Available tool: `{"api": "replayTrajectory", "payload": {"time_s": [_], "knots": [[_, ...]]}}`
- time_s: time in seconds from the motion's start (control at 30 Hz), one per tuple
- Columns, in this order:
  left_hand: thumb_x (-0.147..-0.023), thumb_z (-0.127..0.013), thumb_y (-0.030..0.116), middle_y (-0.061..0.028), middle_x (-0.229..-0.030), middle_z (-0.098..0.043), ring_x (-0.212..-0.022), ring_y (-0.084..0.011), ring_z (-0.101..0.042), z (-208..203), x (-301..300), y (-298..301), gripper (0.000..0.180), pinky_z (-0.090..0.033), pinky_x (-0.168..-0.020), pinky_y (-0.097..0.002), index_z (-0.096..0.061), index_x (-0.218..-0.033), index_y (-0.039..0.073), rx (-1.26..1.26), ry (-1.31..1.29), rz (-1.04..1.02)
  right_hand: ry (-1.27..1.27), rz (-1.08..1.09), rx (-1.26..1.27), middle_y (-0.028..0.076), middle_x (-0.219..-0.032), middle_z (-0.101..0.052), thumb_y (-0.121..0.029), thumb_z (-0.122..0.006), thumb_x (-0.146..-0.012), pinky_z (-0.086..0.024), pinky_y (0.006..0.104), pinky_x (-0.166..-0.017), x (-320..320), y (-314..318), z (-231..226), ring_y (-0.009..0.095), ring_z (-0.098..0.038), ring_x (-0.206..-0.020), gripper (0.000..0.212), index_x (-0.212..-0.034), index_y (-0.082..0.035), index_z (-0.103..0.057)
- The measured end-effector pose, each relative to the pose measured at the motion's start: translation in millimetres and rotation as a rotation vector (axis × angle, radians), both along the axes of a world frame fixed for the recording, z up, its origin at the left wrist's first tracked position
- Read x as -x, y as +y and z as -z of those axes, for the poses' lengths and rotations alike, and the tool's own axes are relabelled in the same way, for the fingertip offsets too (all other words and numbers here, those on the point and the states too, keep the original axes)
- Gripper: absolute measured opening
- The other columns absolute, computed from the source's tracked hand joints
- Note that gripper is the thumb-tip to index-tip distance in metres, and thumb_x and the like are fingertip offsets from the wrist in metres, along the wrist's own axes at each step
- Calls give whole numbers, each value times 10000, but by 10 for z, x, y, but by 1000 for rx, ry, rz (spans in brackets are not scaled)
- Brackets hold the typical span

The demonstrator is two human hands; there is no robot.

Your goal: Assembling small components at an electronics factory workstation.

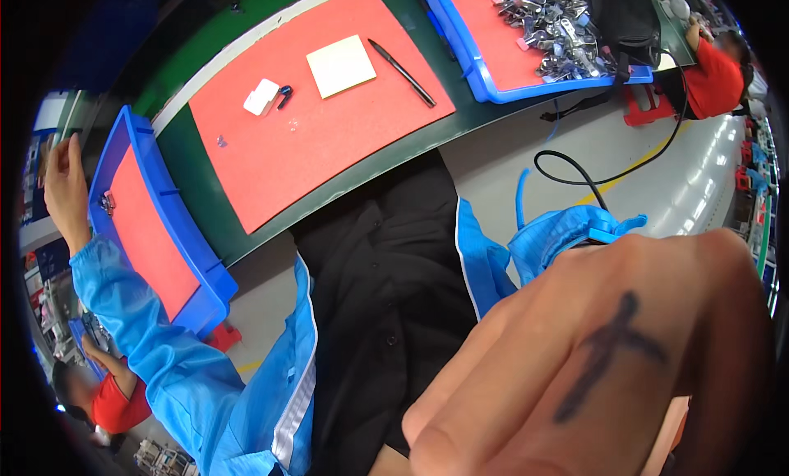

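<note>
Visibly, the left hand (pixel 66 184) is unclenched; the cross-inked right hand (pixel 575 344) hides its grip.

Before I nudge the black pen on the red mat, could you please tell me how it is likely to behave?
The black pen would probably feel light, being so slim. Its long, straight shape suggests it should stay stiff. It may roll if pushed sideways, as it looks round and lies on the flat red mat.

Bright, even light fills the scene, with white glare streaking the floor (pixel 678 201) at right. The very near right hand (pixel 567 361) looks soft. Fisheye distortion curves the table (pixel 197 188); borders fade to black.
</note>
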State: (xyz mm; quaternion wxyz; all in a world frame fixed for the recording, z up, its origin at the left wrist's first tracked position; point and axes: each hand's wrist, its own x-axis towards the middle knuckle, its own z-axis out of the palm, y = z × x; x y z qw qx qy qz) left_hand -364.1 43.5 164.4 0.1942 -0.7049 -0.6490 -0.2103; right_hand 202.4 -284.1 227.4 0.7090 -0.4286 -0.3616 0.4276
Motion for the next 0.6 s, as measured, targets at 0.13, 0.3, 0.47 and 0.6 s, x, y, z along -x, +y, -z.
{"api": "replayTrajectory", "payload": {"time_s": [0.13, 0.3, 0.47, 0.6], "knots": [[-977, -699, 209, -61, -843, -696, -802, -87, -636, -100, -1089, -394, 220, -511, -736, -241, -709, -1103, 30, 14, -234, 291, 32, 40, -31, 46, -874, -631, -252, -570, -1027, -507, 342, -631, 422, 509, 31, 183, -611, -713, 189, -910, -106, -588], [-943, -725, 140, -40, -818, -678, -732, -78, -601, -69, -2134, -986, 182, -489, -664, -239, -698, -1066, 8, 91, -284, 382, 111, 17, 27, 36, -858, -634, -242, -563, -1027, -508, 333, -626, -135, 451, 82, 174, -605, -696, 194, -894, -105, -596], [-911, -745, 86, -47, -826, -678, -703, -87, -592, -91, -2519, -1508, 165, -464, -622, -237, -698, -1045, 1, 125, -313, 347, 156, 14, 71, 27, -844, -637, -233, -558, -1027, -508, 326, -622, -170, 682, -1, 166, -601, -682, 201, -880, -104, -604], [-907, -738, 57, -49, -821, -669, -705, -94, -593, 149, -2690, -1712, 149, -459, -617, -234, -700, -1039, 0, 147, -440, 309, 175, 39, 125, 18, -830, -639, -224, -552, -1027, -509, 319, -618, 269, 1071, -89, 157, -595, -667, 211, -865, -103, -612]]}}
